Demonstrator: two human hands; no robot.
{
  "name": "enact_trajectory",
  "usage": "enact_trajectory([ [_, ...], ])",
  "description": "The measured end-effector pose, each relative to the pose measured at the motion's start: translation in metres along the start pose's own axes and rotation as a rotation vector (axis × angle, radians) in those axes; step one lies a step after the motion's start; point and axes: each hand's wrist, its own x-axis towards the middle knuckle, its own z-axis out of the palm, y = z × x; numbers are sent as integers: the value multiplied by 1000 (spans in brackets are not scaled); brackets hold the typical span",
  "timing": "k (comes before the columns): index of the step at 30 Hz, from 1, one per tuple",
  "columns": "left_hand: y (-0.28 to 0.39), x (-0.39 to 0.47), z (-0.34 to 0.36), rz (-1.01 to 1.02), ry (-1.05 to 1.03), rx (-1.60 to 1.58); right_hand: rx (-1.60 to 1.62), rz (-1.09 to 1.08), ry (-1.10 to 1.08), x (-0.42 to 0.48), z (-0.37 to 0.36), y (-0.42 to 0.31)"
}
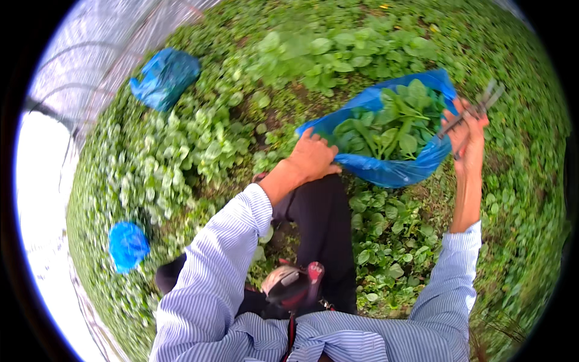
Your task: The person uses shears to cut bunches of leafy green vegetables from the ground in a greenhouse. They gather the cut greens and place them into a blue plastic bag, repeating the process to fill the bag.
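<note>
A blue plastic bag (pixel 391 174) is spread wide between my hands, its mouth facing up. Picked leafy greens (pixel 402 122) with pale stems lie inside it. At the bag's near left edge, my left hand (pixel 314 156) grips the rim. My right hand (pixel 468 131) is at the opposite side, its fingertips against the rim. Scissors (pixel 477 108) hang across that right hand, their blades blurred and pointing up and away to the right. Whether the right fingers pinch the plastic cannot be made out.
Low leafy plants (pixel 194 145) cover the ground all around. One filled-looking blue bag (pixel 167 79) sits at the far left, and a smaller blue bag (pixel 128 246) lies nearer. Clear plastic sheeting (pixel 104 50) on hoops borders the left. A small pouch (pixel 285 285) hangs before my waist.
</note>
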Motion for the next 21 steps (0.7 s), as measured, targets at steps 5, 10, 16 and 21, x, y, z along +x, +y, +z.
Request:
enact_trajectory([
  [5, -44, -115, 12, -68, 704, 10, -63, 71, 53, -56, 9, 36],
  [10, -87, -316, 40, -611, 836, 1, 87, 318, -48, -123, 28, 71],
  [16, -25, -590, 129, -1346, 1017, 213, 230, 342, -256, -159, 76, 48],
  [21, 87, -710, 267, -1844, 914, -38, 258, 269, -463, -181, 127, -9],
])
